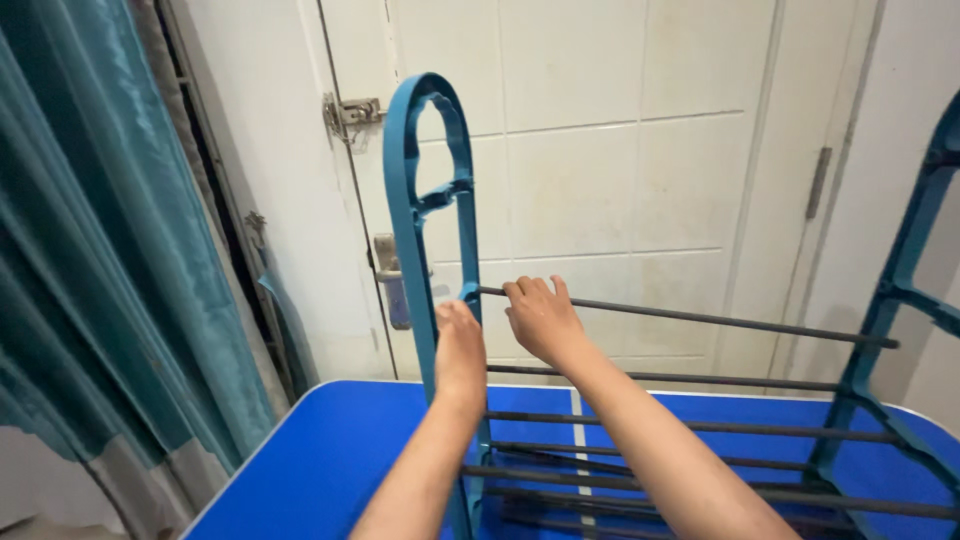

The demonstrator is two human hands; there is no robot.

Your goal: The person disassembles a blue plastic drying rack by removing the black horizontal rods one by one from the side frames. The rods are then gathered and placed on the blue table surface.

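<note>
A teal curtain hangs at the far left, beside a white door with a latch and a handle. On the blue counter stands a rack: its left blue end frame rises upright near the counter's middle, its rounded top pointing up. The left hand presses against this frame where the top dark rod meets it; whether its fingers are closed cannot be told. Just right of it, the right hand curls over that rod, gripping it. The rod runs level, left to right, to the right end frame at the counter's right edge. More dark rods lie parallel below.
</note>
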